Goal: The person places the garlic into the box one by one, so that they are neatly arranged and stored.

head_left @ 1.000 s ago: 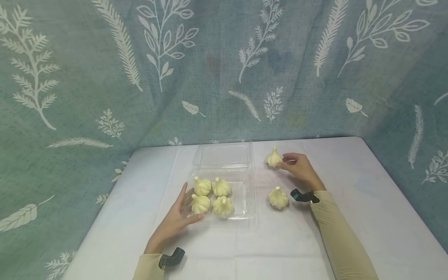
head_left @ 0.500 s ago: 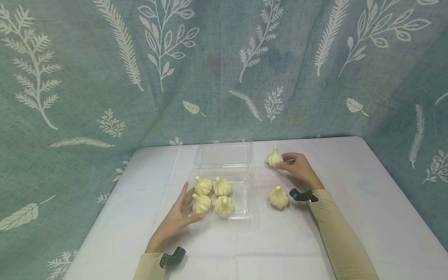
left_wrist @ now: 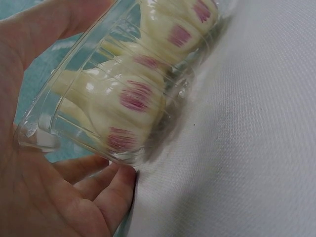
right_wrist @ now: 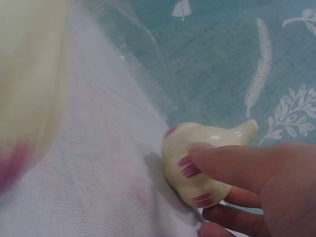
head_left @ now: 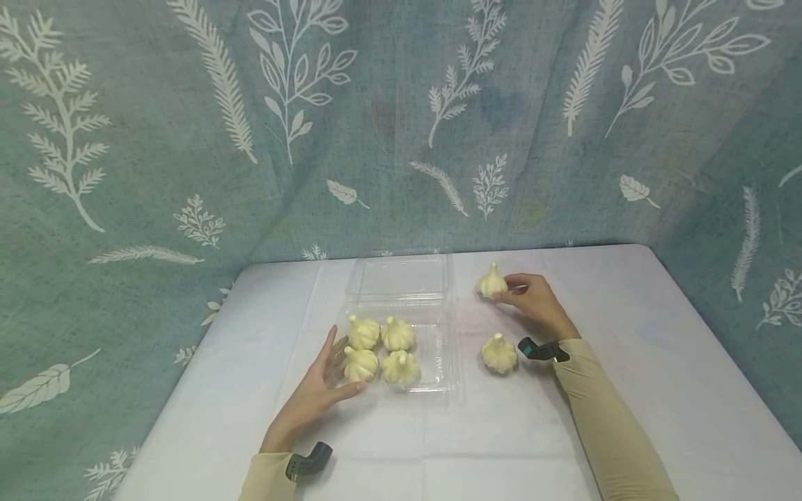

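Note:
My right hand (head_left: 537, 300) pinches a garlic bulb (head_left: 491, 281) at the back right of the table, its stem pointing up. In the right wrist view the thumb lies across the pale, purple-streaked side of that bulb (right_wrist: 180, 153), and other fingers curl beneath. My left hand (head_left: 305, 398) holds the front left corner of a clear plastic clamshell container (head_left: 438, 355), thumb along the front and fingers at the left side. Several garlic bulbs (head_left: 397, 335) sit in the container's left and middle part. Through its wall (left_wrist: 37, 133) the left wrist view shows their purple marks.
Another garlic bulb (head_left: 499, 353) stands on the white cloth (head_left: 501, 445) between the container and my right wrist. The container's lid (head_left: 401, 277) lies folded back behind its base. A patterned curtain (head_left: 388, 139) hangs behind the table.
Almost nothing differs: the whole head view has shifted by a few pixels. Both hands, the held bulb and the container keep their places.

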`<move>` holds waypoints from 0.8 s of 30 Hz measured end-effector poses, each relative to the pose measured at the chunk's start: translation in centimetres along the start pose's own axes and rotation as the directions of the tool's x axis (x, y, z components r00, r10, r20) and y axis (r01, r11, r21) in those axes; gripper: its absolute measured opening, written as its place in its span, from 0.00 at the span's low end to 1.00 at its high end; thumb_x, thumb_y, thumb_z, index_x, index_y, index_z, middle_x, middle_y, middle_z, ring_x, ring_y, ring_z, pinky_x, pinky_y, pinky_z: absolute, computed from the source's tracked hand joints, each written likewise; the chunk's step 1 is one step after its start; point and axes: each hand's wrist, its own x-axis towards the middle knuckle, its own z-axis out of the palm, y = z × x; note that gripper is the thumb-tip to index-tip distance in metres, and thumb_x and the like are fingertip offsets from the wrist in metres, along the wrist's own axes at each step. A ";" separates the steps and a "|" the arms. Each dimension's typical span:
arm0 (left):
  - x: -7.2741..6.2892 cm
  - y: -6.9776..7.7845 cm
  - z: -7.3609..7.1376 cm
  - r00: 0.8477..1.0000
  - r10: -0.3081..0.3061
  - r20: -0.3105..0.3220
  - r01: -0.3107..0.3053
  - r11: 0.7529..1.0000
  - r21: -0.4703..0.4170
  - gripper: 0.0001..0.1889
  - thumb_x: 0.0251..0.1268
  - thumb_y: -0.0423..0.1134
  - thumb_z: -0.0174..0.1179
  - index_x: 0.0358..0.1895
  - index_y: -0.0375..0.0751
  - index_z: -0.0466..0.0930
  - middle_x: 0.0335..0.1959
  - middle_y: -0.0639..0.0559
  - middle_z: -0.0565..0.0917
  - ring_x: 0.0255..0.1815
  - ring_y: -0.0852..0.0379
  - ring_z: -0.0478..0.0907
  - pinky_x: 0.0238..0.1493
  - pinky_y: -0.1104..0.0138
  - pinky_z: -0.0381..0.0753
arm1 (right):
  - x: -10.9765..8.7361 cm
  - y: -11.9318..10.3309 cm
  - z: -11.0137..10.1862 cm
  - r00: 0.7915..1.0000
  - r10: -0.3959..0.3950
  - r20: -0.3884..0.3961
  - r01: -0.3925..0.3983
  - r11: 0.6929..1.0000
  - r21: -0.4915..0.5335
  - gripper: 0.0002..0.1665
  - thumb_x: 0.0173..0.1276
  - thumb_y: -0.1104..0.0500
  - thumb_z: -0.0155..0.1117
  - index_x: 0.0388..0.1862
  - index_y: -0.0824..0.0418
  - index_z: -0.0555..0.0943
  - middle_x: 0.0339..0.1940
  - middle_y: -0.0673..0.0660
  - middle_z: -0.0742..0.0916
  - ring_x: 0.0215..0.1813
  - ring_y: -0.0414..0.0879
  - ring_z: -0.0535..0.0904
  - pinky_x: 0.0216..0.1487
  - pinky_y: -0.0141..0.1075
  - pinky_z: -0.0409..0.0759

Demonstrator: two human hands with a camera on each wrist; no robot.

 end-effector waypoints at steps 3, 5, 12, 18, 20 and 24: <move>0.0 0.0 0.0 1.000 -0.002 0.000 0.002 1.000 0.001 0.64 0.62 0.44 0.74 0.85 0.57 0.26 0.87 0.39 0.46 0.85 0.32 0.47 0.84 0.45 0.55 | 0.0 0.0 0.0 1.000 0.005 -0.001 -0.005 1.000 -0.001 0.37 0.66 0.45 0.75 0.65 0.67 0.80 0.62 0.68 0.85 0.61 0.62 0.84 0.56 0.44 0.88; 0.0 0.1 -0.1 1.000 -0.001 -0.003 0.001 1.000 -0.004 0.64 0.62 0.43 0.74 0.85 0.58 0.27 0.87 0.39 0.46 0.85 0.32 0.48 0.84 0.45 0.55 | 0.1 0.0 -0.1 1.000 0.010 -0.004 -0.010 1.000 -0.004 0.37 0.65 0.44 0.76 0.65 0.66 0.81 0.61 0.67 0.86 0.60 0.61 0.84 0.54 0.42 0.88; 0.0 0.1 -0.1 1.000 0.001 0.000 -0.001 1.000 -0.003 0.64 0.62 0.44 0.74 0.85 0.57 0.27 0.87 0.40 0.46 0.85 0.32 0.48 0.84 0.45 0.56 | -0.2 -0.2 -0.3 1.000 0.009 0.000 -0.009 1.000 0.002 0.37 0.65 0.43 0.76 0.63 0.66 0.81 0.58 0.67 0.87 0.60 0.60 0.84 0.55 0.43 0.87; 0.0 -0.1 -0.1 1.000 0.004 0.006 -0.004 1.000 0.001 0.64 0.62 0.44 0.74 0.85 0.57 0.26 0.87 0.39 0.45 0.86 0.32 0.47 0.84 0.44 0.54 | -0.4 -0.6 -0.5 1.000 0.017 0.000 -0.017 1.000 0.024 0.37 0.65 0.43 0.75 0.63 0.67 0.81 0.58 0.68 0.87 0.60 0.61 0.85 0.52 0.40 0.88; 0.0 0.0 0.0 1.000 0.008 0.005 -0.008 1.000 0.001 0.64 0.62 0.43 0.74 0.85 0.58 0.27 0.87 0.38 0.45 0.85 0.31 0.47 0.84 0.44 0.55 | -0.5 -0.6 -0.6 1.000 0.014 0.002 -0.014 1.000 0.022 0.37 0.66 0.43 0.75 0.64 0.67 0.81 0.59 0.68 0.86 0.60 0.62 0.85 0.51 0.40 0.88; 0.0 0.0 0.0 1.000 0.009 0.007 -0.009 1.000 0.002 0.64 0.63 0.43 0.74 0.85 0.58 0.27 0.87 0.38 0.45 0.85 0.31 0.48 0.84 0.44 0.55 | -0.5 -0.7 -0.7 1.000 0.018 0.002 -0.018 0.999 0.028 0.36 0.66 0.44 0.75 0.64 0.66 0.81 0.59 0.68 0.86 0.61 0.62 0.84 0.54 0.43 0.89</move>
